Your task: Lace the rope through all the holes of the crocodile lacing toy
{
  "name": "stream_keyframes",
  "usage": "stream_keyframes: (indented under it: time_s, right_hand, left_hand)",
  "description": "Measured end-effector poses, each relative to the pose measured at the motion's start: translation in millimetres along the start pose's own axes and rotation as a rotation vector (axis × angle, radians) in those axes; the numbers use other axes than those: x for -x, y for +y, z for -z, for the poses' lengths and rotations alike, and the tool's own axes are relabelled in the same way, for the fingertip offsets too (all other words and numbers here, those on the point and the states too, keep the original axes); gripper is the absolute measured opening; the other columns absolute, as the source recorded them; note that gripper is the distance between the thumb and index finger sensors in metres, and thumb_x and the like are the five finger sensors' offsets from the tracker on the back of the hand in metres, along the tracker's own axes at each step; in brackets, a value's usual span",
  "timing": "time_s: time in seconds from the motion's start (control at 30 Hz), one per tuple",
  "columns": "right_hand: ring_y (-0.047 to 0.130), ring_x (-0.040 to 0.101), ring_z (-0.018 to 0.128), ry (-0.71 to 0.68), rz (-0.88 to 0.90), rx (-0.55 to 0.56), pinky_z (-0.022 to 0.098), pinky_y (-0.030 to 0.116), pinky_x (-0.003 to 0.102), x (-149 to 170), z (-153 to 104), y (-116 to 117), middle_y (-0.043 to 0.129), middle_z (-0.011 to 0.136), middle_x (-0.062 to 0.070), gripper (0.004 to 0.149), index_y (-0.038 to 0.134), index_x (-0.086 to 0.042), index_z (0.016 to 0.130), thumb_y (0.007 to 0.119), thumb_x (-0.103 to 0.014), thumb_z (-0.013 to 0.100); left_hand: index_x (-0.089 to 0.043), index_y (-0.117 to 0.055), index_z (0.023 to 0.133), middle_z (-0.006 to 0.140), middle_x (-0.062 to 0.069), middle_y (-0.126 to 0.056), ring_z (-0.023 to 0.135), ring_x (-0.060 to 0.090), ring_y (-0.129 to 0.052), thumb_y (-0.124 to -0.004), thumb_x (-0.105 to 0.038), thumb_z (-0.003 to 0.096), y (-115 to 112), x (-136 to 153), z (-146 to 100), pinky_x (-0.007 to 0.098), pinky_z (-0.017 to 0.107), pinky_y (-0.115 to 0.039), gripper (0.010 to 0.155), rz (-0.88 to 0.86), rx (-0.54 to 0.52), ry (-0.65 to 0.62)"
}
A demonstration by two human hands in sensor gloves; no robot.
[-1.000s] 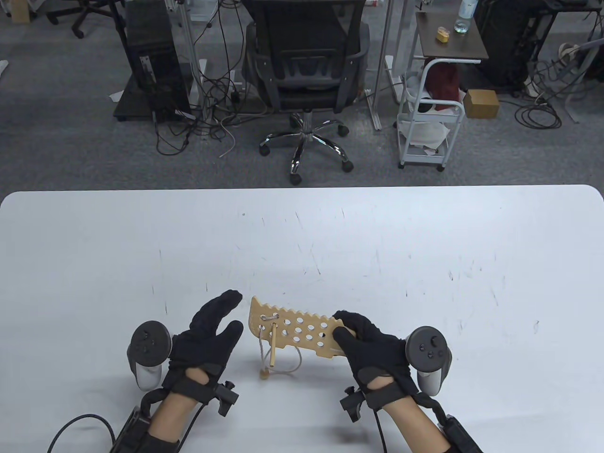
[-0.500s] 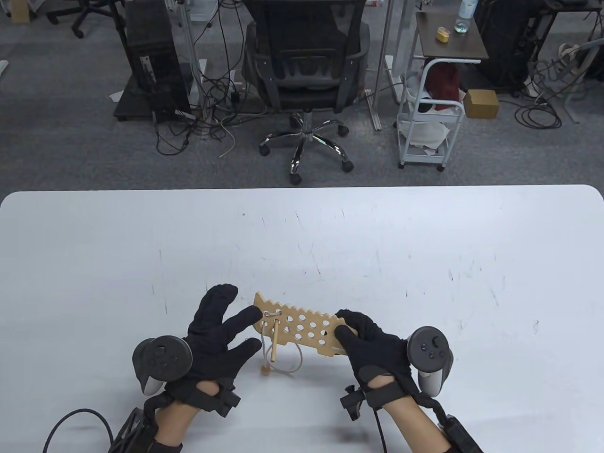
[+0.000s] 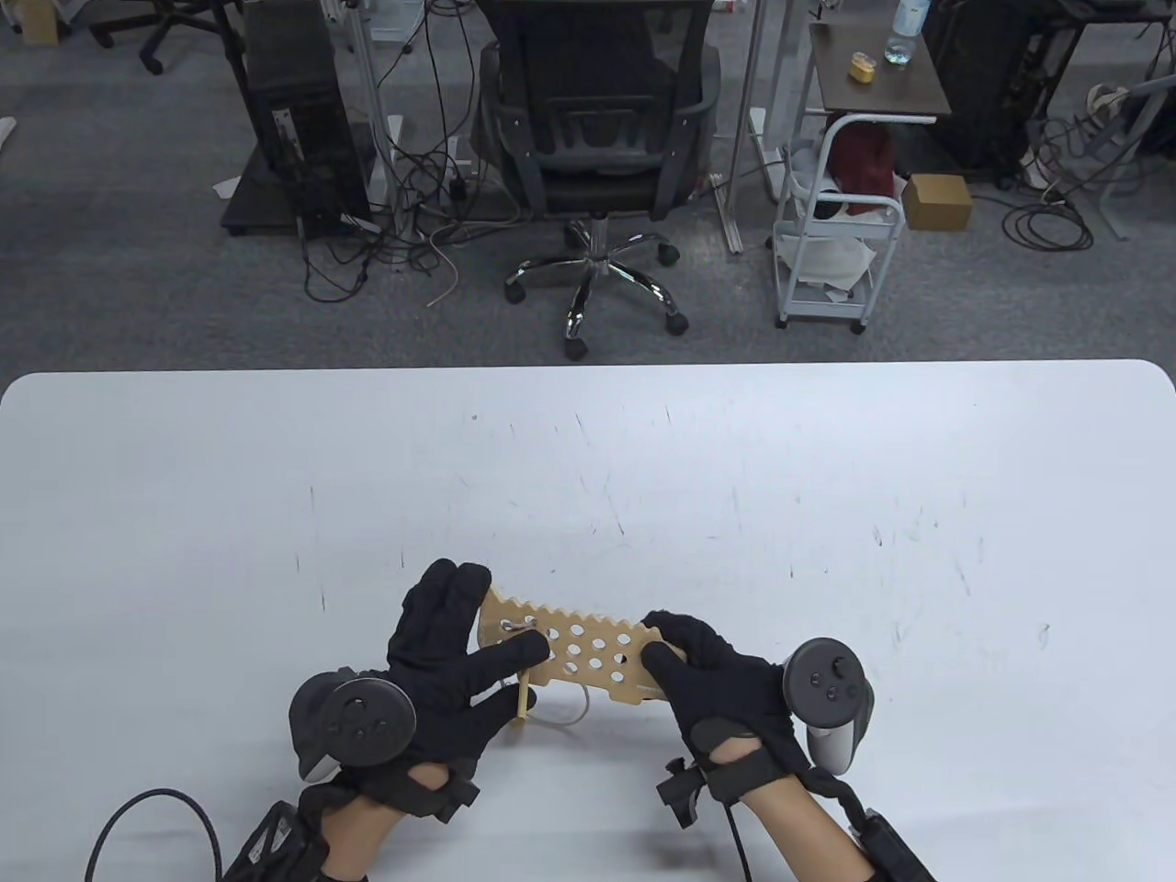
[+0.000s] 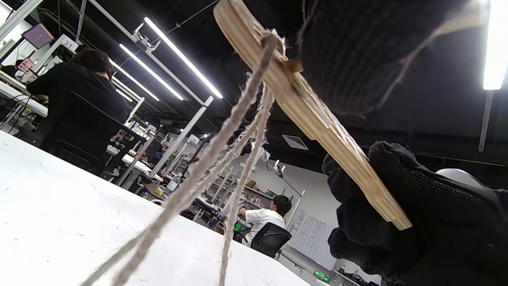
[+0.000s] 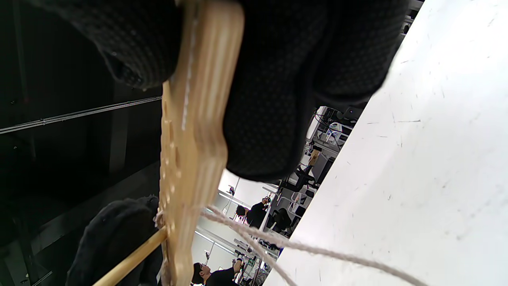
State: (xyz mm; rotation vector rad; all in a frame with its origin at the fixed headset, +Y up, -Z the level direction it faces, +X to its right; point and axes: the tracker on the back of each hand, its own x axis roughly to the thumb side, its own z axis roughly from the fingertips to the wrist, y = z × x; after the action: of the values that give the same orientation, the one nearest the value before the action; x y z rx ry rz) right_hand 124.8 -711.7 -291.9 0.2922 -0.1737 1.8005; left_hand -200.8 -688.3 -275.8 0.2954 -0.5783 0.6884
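Right hand clamped on crocodile board at lower centre, left hand pinching wooden needle, rope dangling beneath.

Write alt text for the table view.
Two gloved hands hold a wooden crocodile lacing toy above a white table: the right hand grips one end, the left hand reaches the other, where rope and a wooden needle hang.
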Motion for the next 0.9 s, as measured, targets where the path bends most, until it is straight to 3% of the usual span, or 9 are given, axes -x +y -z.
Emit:
stream_keyframes:
  time_s: [0.13, 0.3, 0.9]
  right_hand:
    - [0.112, 0.021, 0.042, 0.003, -0.001, -0.018, 0.043, 0.085, 0.042, 0, 0, 2, 0.105, 0.063, 0.002, 0.047, 0.081, -0.011, 0.083, 0.082, -0.038, 0.045]
    - [0.112, 0.021, 0.042, -0.002, -0.017, -0.029, 0.043, 0.085, 0.042, 0, 0, 4, 0.105, 0.063, 0.002, 0.047, 0.081, -0.011, 0.083, 0.083, -0.038, 0.045]
    - [0.112, 0.021, 0.042, 0.033, -0.028, 0.023, 0.043, 0.085, 0.042, 5, 3, -6, 0.105, 0.063, 0.002, 0.047, 0.080, -0.011, 0.083, 0.083, -0.038, 0.045]
  left_hand:
    - [-0.057, -0.076, 0.090, 0.119, -0.003, -0.024, 0.112, 0.033, -0.013, -0.094, -0.045, 0.0385, 0, 0, -1, 0.061, 0.080, -0.022, 0.056, -0.003, -0.011, 0.006]
    - [-0.055, -0.086, 0.082, 0.119, -0.005, -0.030, 0.112, 0.033, -0.017, -0.094, -0.045, 0.0387, 2, 0, -1, 0.060, 0.080, -0.024, 0.045, 0.004, -0.038, 0.012]
    - [-0.053, -0.084, 0.083, 0.118, -0.001, -0.037, 0.113, 0.033, -0.024, -0.090, -0.045, 0.0404, 13, 8, -2, 0.060, 0.080, -0.027, 0.044, -0.007, -0.095, 0.064]
